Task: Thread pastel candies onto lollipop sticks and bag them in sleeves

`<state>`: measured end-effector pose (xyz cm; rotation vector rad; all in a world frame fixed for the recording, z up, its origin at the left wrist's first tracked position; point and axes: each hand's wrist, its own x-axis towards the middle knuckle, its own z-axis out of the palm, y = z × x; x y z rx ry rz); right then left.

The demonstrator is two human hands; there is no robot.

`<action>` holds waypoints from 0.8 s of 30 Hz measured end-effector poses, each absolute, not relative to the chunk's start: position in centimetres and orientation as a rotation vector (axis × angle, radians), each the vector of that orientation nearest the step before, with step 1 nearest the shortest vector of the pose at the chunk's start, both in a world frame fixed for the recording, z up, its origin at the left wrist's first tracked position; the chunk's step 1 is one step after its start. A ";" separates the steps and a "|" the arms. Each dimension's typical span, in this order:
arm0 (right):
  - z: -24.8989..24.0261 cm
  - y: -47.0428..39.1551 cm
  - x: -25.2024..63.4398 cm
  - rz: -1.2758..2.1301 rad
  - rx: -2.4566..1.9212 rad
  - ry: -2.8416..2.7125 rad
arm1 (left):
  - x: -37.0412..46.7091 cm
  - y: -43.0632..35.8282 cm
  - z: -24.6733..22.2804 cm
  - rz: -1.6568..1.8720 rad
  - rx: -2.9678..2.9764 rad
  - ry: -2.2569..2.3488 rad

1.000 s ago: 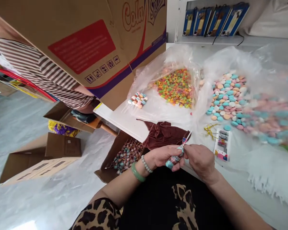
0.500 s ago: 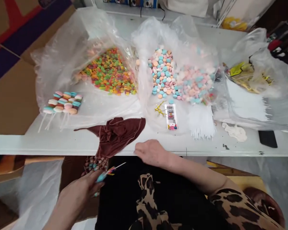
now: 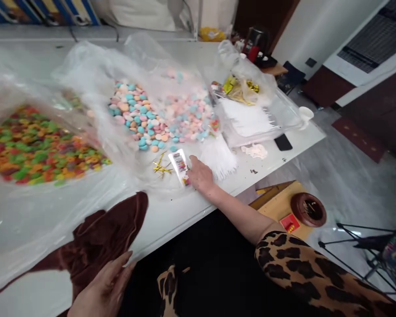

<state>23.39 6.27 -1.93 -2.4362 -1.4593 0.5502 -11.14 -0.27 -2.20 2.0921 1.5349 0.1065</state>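
At the table's front edge, my right hand (image 3: 199, 175) reaches to a small printed packet (image 3: 178, 162). Its fingers are bent and closed at the packet's right edge. Just right of that hand lies a bundle of thin white sticks (image 3: 219, 157). Gold twist ties (image 3: 161, 166) are scattered left of the packet. My left hand (image 3: 102, 284) is low in the view, beside a crumpled brown cloth (image 3: 102, 233). Its fingers are stretched out, and no object shows in it.
Clear plastic bags hold pastel candies (image 3: 138, 116) and colourful ring-shaped candies (image 3: 36, 147). Farther right are a bag with gold ties (image 3: 240, 90), a black phone-like slab (image 3: 283, 142) and a white cup (image 3: 305, 115). A wooden stool (image 3: 277, 202) stands below the table's right side.
The view has swung right. My right hand has moved from the table edge to the printed packet. My left hand has come up beside the cloth, and the candy stick it held no longer shows.
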 end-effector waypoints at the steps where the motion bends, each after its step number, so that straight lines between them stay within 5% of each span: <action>1: -2.0 6.2 23.7 0.590 -2.411 -1.412 | -10.1 0.3 -2.0 0.150 2.033 1.526; 12: -1.5 3.9 27.2 0.458 -1.972 -0.933 | 0.4 3.3 1.3 0.506 1.365 1.243; 18: 0.9 2.6 22.4 1.100 -1.471 -1.049 | 2.9 3.2 1.8 0.738 0.778 1.035; 24: 0.2 3.5 15.0 1.287 -1.435 -1.264 | 0.8 3.5 0.3 1.065 0.450 1.005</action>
